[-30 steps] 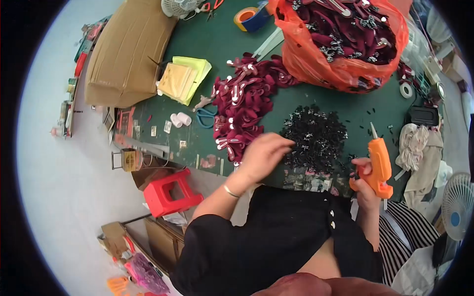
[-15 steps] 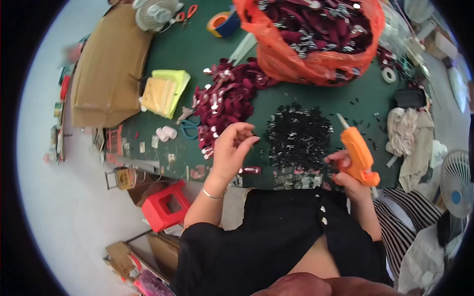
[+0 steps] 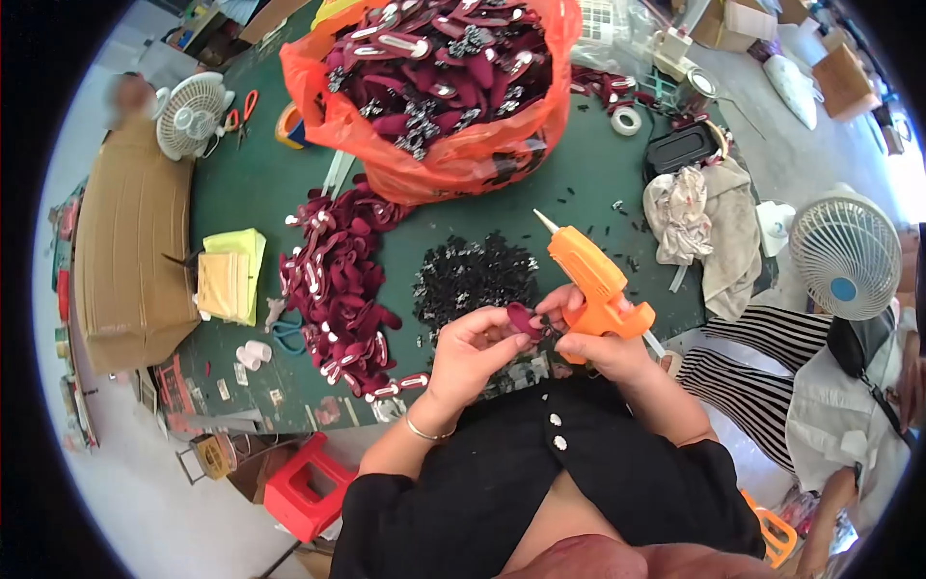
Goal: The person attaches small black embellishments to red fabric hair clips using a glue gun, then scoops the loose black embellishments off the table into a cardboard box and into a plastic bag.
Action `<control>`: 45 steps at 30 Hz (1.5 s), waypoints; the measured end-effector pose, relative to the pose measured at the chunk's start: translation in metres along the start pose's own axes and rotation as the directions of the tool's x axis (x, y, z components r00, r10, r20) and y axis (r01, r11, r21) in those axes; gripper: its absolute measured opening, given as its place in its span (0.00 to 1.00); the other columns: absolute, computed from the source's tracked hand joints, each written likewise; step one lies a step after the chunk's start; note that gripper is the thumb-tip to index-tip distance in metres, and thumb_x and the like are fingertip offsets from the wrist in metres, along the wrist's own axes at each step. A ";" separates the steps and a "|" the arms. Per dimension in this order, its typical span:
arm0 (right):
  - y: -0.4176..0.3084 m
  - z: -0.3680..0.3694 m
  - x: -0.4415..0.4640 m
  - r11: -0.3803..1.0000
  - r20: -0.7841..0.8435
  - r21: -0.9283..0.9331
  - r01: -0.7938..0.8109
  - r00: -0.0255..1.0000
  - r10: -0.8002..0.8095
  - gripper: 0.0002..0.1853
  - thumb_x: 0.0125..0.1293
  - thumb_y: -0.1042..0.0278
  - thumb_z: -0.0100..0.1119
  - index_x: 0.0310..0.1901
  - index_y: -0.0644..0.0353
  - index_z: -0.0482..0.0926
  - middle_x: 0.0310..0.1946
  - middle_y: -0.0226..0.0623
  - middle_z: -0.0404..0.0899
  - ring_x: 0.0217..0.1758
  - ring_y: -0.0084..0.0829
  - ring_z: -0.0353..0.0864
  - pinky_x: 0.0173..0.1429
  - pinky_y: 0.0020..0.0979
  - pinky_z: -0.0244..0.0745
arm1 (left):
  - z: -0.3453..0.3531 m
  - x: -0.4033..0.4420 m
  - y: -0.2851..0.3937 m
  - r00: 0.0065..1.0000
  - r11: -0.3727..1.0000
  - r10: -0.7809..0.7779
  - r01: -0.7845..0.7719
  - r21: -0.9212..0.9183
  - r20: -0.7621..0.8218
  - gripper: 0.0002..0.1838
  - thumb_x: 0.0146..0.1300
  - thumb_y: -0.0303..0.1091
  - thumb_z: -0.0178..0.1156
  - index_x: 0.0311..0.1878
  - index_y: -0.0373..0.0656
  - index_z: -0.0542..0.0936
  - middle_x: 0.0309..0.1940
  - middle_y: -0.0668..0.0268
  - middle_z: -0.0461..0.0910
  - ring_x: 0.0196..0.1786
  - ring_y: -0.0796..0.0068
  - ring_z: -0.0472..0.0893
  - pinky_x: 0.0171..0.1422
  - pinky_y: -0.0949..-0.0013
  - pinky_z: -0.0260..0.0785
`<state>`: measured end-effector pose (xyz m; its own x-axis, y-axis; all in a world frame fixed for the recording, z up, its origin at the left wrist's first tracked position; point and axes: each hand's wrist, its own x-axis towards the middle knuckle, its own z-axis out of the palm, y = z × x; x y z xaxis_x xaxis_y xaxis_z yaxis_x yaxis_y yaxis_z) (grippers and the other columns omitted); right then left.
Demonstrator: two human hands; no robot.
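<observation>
Between the thumb and fingers of my left hand (image 3: 471, 359) is a maroon fabric-covered hair clip (image 3: 522, 318). My right hand (image 3: 608, 349) is wrapped round an orange glue gun (image 3: 590, 268), its nozzle pointing up and left. My right fingertips meet the clip, by a small dark piece that I cannot make out clearly. Just beyond my hands lies a heap of small black pieces (image 3: 473, 280), some with shiny spots. Left of it is a pile of maroon hair clips (image 3: 338, 275), with a few loose ones near the table's front edge.
A red plastic bag (image 3: 434, 179) full of maroon clips stands at the back of the green table (image 3: 280, 174). Cardboard (image 3: 135, 261), a small fan (image 3: 193, 116) and yellow pads (image 3: 230, 280) are at left. Cloths (image 3: 680, 217), a tape roll (image 3: 626, 121) and a larger fan (image 3: 844, 251) are at right. A person in striped clothing (image 3: 762, 386) is nearby.
My left hand has moved from beside the clip pile to my right hand, and a maroon clip now shows in it. The glue gun stays in my right hand. The view has shifted right.
</observation>
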<state>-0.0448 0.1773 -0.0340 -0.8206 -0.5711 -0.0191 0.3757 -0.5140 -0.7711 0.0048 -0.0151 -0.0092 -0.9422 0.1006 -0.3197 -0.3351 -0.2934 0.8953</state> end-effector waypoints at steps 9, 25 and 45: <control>-0.011 0.009 0.000 0.510 0.068 -0.807 0.299 0.904 -0.422 0.21 0.51 0.71 0.74 0.45 0.64 0.76 0.41 0.41 0.80 0.42 0.38 0.82 0.47 0.33 0.76 | 0.012 0.001 -0.016 0.971 0.934 0.236 -0.216 0.286 -0.038 0.13 0.56 0.14 0.61 0.46 0.32 0.80 0.37 0.68 0.75 0.38 0.83 0.79 0.40 0.81 0.75; -0.011 0.005 0.010 0.310 0.229 -0.855 0.415 0.840 -0.491 0.24 0.47 0.68 0.76 0.46 0.64 0.79 0.39 0.38 0.82 0.40 0.37 0.82 0.44 0.32 0.76 | 0.016 0.001 -0.009 0.968 0.846 0.252 -0.217 0.487 -0.007 0.15 0.52 0.14 0.58 0.45 0.31 0.80 0.36 0.67 0.76 0.37 0.82 0.79 0.37 0.81 0.72; 0.010 0.005 -0.001 0.970 -0.183 -0.240 0.046 0.979 -0.092 0.15 0.58 0.80 0.67 0.40 0.59 0.69 0.38 0.33 0.75 0.40 0.20 0.74 0.44 0.23 0.72 | 0.014 0.010 -0.001 0.992 0.985 0.115 -0.108 0.138 -0.046 0.28 0.57 0.14 0.61 0.63 0.35 0.71 0.38 0.72 0.72 0.40 0.84 0.76 0.44 0.80 0.73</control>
<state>-0.0386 0.1694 -0.0388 -0.9165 -0.3948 -0.0645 0.2232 -0.3708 -0.9015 -0.0040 -0.0009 -0.0088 -0.9732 0.0221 -0.2287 -0.2291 -0.1685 0.9587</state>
